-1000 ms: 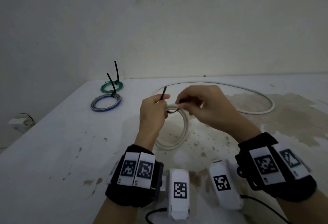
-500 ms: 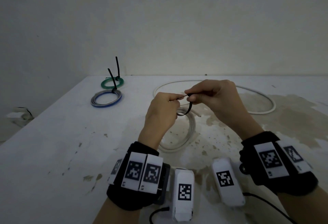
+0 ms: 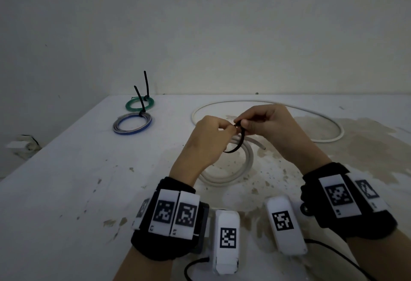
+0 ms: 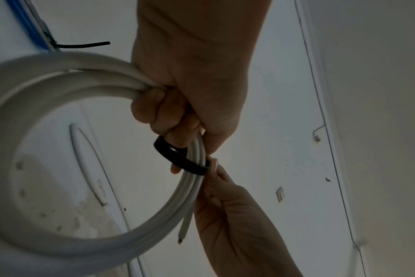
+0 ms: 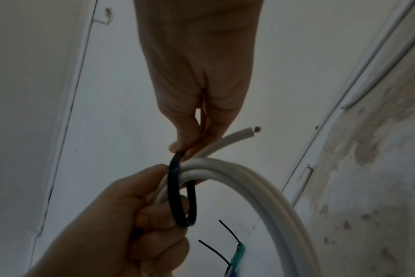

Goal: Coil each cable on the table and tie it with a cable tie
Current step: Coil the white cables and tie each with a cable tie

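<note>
In the middle of the frame, the left hand [image 3: 209, 140] grips the white coil [image 3: 235, 169] (lifted above the surface [image 3: 66, 191]), while the right hand [image 3: 266, 122] pinches the black tie [image 3: 239, 142] looped around it.

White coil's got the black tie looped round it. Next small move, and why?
Probably feed the tie's tail through its head and pull it snug. The black cable tie hangs as a wide, slack loop around the white coil, which the left hand grips; the right hand pinches the tie's top end. Whether it is already threaded is hidden.
</note>
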